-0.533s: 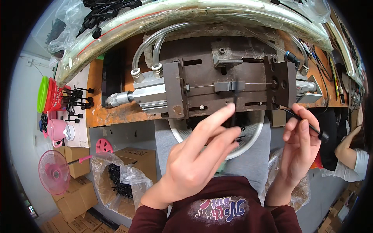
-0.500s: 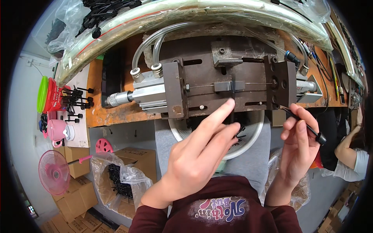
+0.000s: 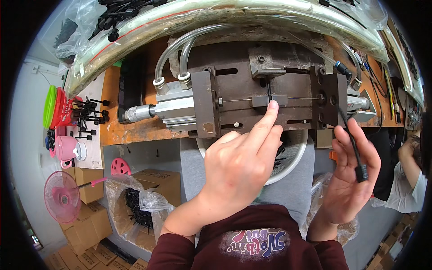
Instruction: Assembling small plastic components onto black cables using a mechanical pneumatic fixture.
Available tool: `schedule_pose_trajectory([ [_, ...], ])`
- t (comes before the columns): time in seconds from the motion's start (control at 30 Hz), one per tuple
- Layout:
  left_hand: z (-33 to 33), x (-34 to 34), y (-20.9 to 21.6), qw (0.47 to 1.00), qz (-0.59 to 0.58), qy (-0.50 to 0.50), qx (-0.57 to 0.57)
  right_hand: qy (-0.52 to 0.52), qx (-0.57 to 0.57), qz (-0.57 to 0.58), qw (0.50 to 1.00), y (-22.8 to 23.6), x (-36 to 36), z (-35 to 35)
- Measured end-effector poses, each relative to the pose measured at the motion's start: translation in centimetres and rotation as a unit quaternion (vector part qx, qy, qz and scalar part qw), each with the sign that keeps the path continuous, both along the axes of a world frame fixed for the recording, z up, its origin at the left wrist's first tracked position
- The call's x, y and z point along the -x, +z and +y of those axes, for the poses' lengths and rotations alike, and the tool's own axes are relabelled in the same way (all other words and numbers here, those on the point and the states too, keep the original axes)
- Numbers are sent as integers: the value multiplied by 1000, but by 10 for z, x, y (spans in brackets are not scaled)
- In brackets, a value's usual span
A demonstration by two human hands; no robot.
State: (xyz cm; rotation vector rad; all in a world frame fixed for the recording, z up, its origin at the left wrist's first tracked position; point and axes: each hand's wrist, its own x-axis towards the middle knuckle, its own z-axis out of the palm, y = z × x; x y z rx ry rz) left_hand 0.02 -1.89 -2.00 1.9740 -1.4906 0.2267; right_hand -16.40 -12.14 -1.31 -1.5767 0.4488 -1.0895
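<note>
With its index finger stretched out, my left hand (image 3: pixel 240 157) meets a thin black rod (image 3: pixel 269 90) in the small grey block (image 3: pixel 259 101) at the middle of a dark metal fixture (image 3: pixel 234 83). The rod's far end reaches the steel bracket (image 3: pixel 267 71) behind the block; its near end and my thumb are hidden under the hand. To the right of the fixture, my right hand (image 3: pixel 348 180) holds another black rod (image 3: pixel 351 135), tilted, with its thick ribbed head (image 3: pixel 361 173) hanging toward the palm.
Air cylinders (image 3: pixel 175 110) with clear hoses flank the fixture. A white basket (image 3: pixel 297 157) of black parts rests on my lap. Left stand a pink fan (image 3: pixel 62 196), a pink jug (image 3: pixel 65 148) and a lined carton (image 3: pixel 137 211). Another person's arm (image 3: pixel 407 157) is at right.
My left hand has moved slightly forward, and the rod now extends past the block to the bracket. The rod in my right hand has swung more upright, its head lower.
</note>
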Motion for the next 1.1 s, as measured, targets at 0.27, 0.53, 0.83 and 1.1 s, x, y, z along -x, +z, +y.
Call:
schedule_pose_trajectory([
  [0.27, 1, -4, -5, 1000, 11, -14, 20, 24, 256, 157, 954, 9, -15, -1],
  [0.53, 27, -2, 0, 966, 202, -72, 142, 80, 405, 252, 875, 3, -41, -14],
  [0.83, 62, 3, -5, 883, 441, -87, 134, 70, 478, 328, 812, 5, -55, -14],
  [1.1, 68, 9, -5, 821, 535, -142, 143, 69, 431, 274, 857, 11, -56, -11],
])
